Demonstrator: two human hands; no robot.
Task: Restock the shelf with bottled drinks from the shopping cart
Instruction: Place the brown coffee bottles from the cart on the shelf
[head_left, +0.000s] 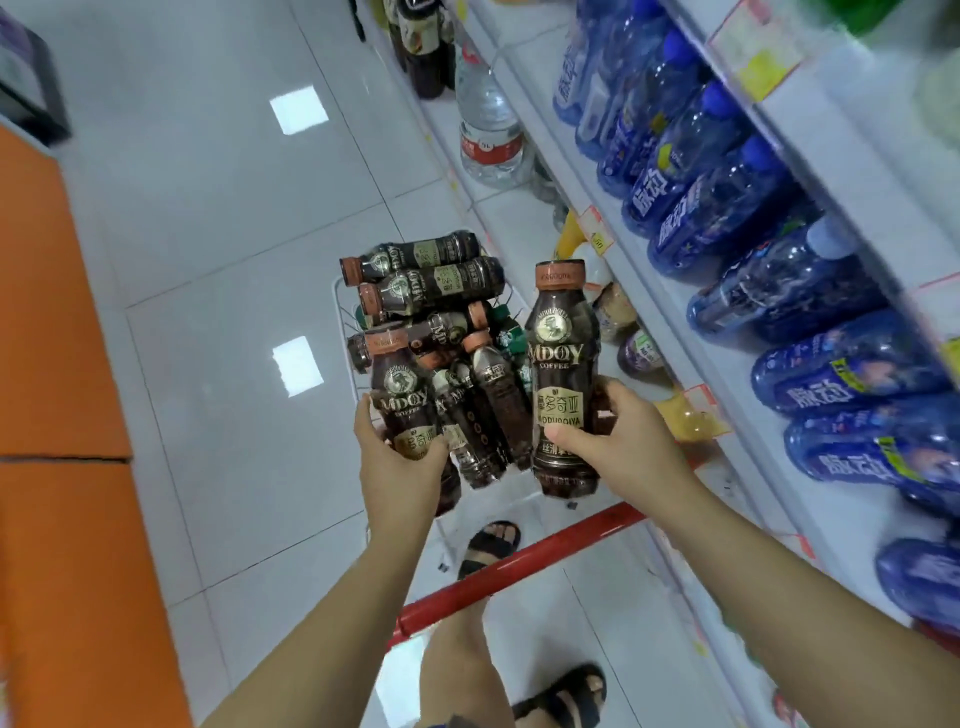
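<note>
My right hand (618, 441) grips a dark coffee bottle (563, 358) with a copper cap, held upright above the shopping cart. A second coffee bottle (402, 389) of the same kind is held upright in my left hand (400, 462), lower and to the left. Below both, the cart (340, 312) holds several more dark coffee bottles (431, 283) lying in a pile. The white shelf (649, 291) rises on the right, close to the right-hand bottle.
Blue drink bottles (717, 208) fill the upper shelf row. A large clear water bottle (488, 130) and dark bottles stand farther along. The cart's red handle (519, 566) crosses above my sandalled feet. An orange counter (57, 415) runs along the left; tiled floor lies between.
</note>
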